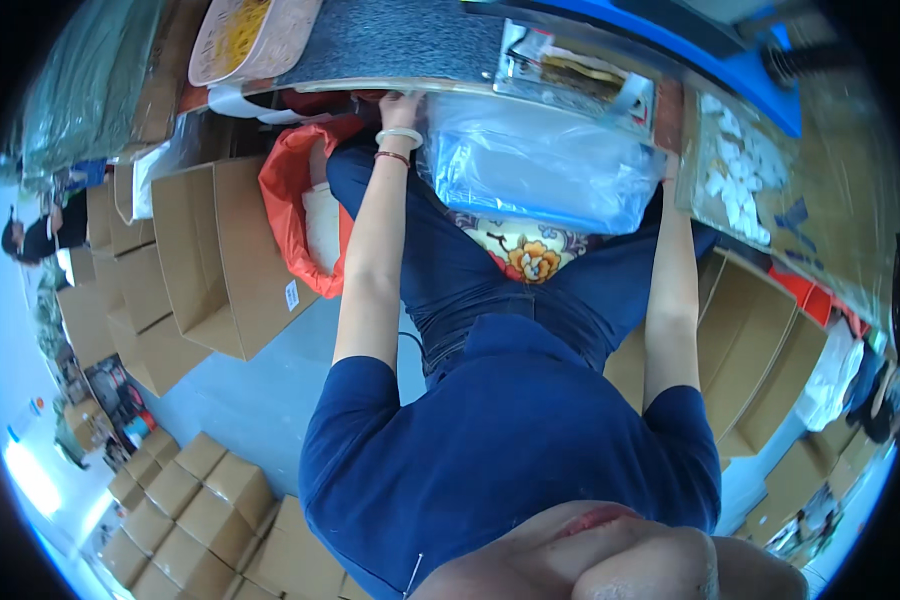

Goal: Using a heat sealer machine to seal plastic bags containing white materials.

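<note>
A bulky bundle of clear, bluish plastic [540,165] lies over my thighs, against the front edge of the worktable [390,50]. My left hand [400,108], with bangles at the wrist, reaches to the table edge just left of this bundle. Its fingers are hidden at the edge. At the bundle's right end, my right hand [671,168] is barely visible beside the table edge, fingers out of sight. Whether either hand grips anything cannot be made out. Below the bundle, a flowered cushion [535,258] shows between my legs.
A white basket [260,70] with yellow pieces stands at the table's far left. To the right are a tray of small parts [575,80] and a bag of white pieces [735,180]. An orange-red bag [288,215] and open cartons [210,260] flank my left leg. Stacked boxes [200,500] stand lower left.
</note>
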